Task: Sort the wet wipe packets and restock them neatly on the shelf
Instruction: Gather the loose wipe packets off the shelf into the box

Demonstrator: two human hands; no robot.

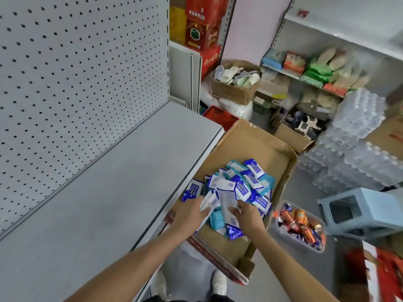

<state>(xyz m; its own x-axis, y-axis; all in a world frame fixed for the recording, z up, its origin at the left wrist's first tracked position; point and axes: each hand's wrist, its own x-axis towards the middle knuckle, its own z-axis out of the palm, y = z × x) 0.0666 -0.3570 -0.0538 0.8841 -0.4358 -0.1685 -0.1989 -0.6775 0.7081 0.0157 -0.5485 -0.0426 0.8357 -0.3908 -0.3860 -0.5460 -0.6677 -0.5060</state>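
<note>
1. The wet wipe packets [237, 188] lie in a loose heap of blue-and-white and teal packs inside an open cardboard box [257, 144], toward the box's near half.
2. The cardboard box sits on the floor, just beside the front edge of the shelf [104, 182], partly tucked under it.
3. The left hand [189, 214] reaches into the heap from the shelf side, forearm extended forward. Its fingers are curled round a white-faced packet [209, 201] at the heap's near-left edge.
4. The right hand [246, 214] reaches in next to it, fingers bent down onto a long pale packet [226, 203]. Whether it grips that packet or only presses on it cannot be told.
5. The two hands are near each other, apart, with packets between them.
6. The shelf is a bare grey board backed by a perforated panel [76, 73].
7. Right of the box on the floor: a clear tub of drink cans [301, 225], a light-blue plastic stool [359, 212], and stacked shrink-wrapped water bottles [357, 144].
8. Farther back: a red basket [218, 116], a carton of slippers [235, 81], red gift cartons [202, 25], and a second shelving unit [316, 68] with bagged goods.
</note>
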